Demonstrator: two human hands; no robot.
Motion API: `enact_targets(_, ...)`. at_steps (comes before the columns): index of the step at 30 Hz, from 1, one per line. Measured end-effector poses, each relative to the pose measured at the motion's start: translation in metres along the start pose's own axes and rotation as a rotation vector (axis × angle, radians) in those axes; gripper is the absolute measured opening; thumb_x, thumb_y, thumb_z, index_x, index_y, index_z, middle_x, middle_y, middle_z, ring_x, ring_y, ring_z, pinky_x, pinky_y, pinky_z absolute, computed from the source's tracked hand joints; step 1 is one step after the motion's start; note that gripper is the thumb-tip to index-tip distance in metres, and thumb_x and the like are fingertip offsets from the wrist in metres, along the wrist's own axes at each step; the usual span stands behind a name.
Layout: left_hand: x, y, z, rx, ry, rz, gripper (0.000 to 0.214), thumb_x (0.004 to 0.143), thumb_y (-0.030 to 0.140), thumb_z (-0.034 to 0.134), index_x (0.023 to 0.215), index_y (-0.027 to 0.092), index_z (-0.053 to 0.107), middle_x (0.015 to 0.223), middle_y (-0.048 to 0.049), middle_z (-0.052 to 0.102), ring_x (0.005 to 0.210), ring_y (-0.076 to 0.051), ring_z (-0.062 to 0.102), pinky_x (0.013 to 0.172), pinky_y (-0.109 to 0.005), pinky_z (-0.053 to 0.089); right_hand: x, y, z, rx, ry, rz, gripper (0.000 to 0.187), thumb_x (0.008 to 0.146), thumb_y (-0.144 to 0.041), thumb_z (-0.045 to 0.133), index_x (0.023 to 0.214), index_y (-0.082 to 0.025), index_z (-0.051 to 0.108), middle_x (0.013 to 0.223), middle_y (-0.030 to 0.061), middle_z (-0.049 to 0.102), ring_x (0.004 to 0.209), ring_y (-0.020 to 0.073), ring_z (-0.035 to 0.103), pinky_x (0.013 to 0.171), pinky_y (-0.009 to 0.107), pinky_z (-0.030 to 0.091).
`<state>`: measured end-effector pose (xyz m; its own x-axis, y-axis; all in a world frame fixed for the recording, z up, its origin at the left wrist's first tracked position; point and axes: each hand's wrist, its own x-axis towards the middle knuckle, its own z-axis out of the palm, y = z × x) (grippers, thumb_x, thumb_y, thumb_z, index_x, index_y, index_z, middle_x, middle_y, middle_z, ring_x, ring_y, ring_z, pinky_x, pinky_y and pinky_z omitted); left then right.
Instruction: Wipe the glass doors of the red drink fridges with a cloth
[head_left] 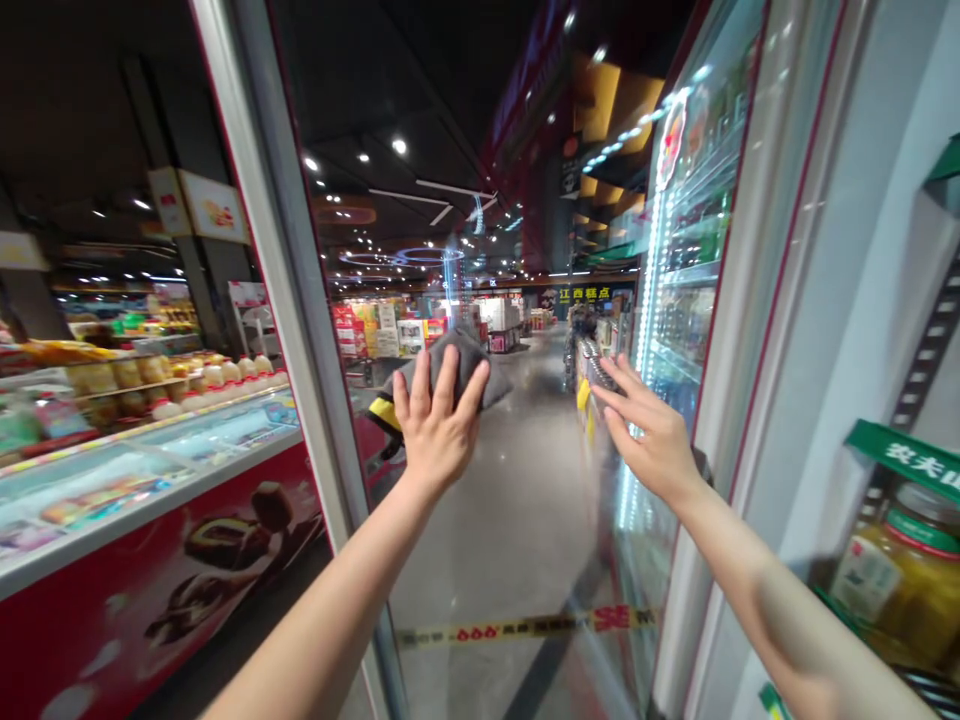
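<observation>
A grey cloth [493, 388] with a black and yellow edge lies under my left hand [441, 420], which presses it against the glass door [517, 520] with the fingers spread. The palm side and most of the cloth's middle are hidden behind the hand. Further right, my right hand [656, 440] is raised near the same pane, its fingers stretched out and holding nothing. Whether its fingertips touch the glass I cannot tell. A silver metal frame [315, 330] borders the pane on the left. Across its lower part runs a printed yellow strip [525, 628].
On the left stands a red chest freezer [247, 590] with a glass top. Green-edged shelving [900, 455] with a large jar [885, 570] is close to my right arm. Through the glass appear a shop aisle [517, 450], stacked goods and a lit cooler with bottles [694, 230].
</observation>
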<state>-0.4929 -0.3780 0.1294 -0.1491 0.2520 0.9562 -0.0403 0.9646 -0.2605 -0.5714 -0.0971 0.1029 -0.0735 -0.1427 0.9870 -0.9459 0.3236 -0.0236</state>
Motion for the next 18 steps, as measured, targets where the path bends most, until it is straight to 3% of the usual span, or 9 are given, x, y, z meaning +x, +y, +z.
enact_targets(2, -0.034, -0.015, -0.007, -0.005, -0.015, 0.158, 0.063, 0.091, 0.026, 0.064, 0.148, 0.044, 0.046, 0.161, 0.002, 0.041, 0.156, -0.025, 0.018, 0.128, -0.048, 0.006, -0.004, 0.004, -0.009, -0.007, 0.015, -0.015, 0.037, 0.094, -0.012, 0.053, 0.124, -0.024, 0.071, 0.147, 0.0081, 0.056, 0.143, 0.025, 0.044, 0.119, 0.054, 0.039)
enact_targets(4, -0.049, -0.035, -0.013, 0.026, -0.002, 0.076, 0.066, 0.09, 0.027, 0.066, 0.151, 0.041, 0.043, 0.164, -0.0004, 0.033, 0.156, -0.026, 0.016, 0.128, -0.048, 0.009, -0.006, 0.009, -0.019, -0.023, 0.019, -0.036, 0.036, 0.093, -0.011, 0.055, 0.122, -0.024, 0.071, 0.145, 0.0084, 0.058, 0.142, 0.0251, 0.046, 0.119, 0.053, 0.04)
enact_targets(7, -0.019, -0.044, -0.012, 0.052, 0.104, -0.216, 0.067, 0.093, 0.031, 0.062, 0.155, 0.034, 0.037, 0.169, -0.006, 0.019, 0.157, -0.032, 0.012, 0.125, -0.057, 0.013, -0.008, 0.014, -0.03, -0.051, 0.062, -0.022, 0.035, 0.092, -0.011, 0.056, 0.119, -0.024, 0.073, 0.143, 0.0081, 0.061, 0.141, 0.0252, 0.048, 0.118, 0.051, 0.041)
enact_targets(10, 0.032, -0.018, -0.001, 0.017, 0.218, -0.37, 0.068, 0.094, 0.032, 0.058, 0.157, 0.032, 0.032, 0.169, -0.0074, 0.014, 0.157, -0.035, 0.009, 0.122, -0.064, 0.012, -0.008, 0.013, -0.029, -0.076, 0.121, 0.01, 0.034, 0.093, -0.012, 0.055, 0.119, -0.025, 0.073, 0.142, 0.0077, 0.061, 0.14, 0.0252, 0.049, 0.118, 0.051, 0.042)
enact_targets(13, 0.046, 0.015, 0.006, 0.028, 0.19, -0.175, 0.069, 0.093, 0.031, 0.061, 0.156, 0.034, 0.035, 0.168, -0.0059, 0.02, 0.156, -0.033, 0.012, 0.125, -0.059, 0.012, -0.012, 0.01, -0.02, -0.094, 0.107, -0.006, 0.038, 0.093, -0.011, 0.054, 0.124, -0.026, 0.071, 0.145, 0.0074, 0.059, 0.141, 0.0247, 0.047, 0.118, 0.052, 0.041)
enact_targets(16, 0.018, 0.026, 0.004, 0.035, 0.092, 0.222, 0.067, 0.091, 0.025, 0.062, 0.153, 0.037, 0.04, 0.163, -0.0011, 0.035, 0.156, -0.029, 0.018, 0.128, -0.052, 0.011, -0.017, 0.011, -0.016, -0.127, 0.085, -0.037, 0.044, 0.093, -0.011, 0.054, 0.132, -0.027, 0.066, 0.15, 0.0069, 0.053, 0.144, 0.0251, 0.043, 0.119, 0.052, 0.039)
enact_targets(18, 0.0, 0.02, -0.001, 0.029, 0.049, 0.391, 0.067, 0.09, 0.022, 0.061, 0.152, 0.038, 0.042, 0.158, 0.0018, 0.043, 0.155, -0.027, 0.021, 0.128, -0.05, 0.011, -0.018, 0.015, -0.02, -0.158, 0.094, -0.039, 0.047, 0.093, -0.011, 0.054, 0.136, -0.028, 0.063, 0.153, 0.0062, 0.049, 0.145, 0.0254, 0.042, 0.12, 0.052, 0.038)
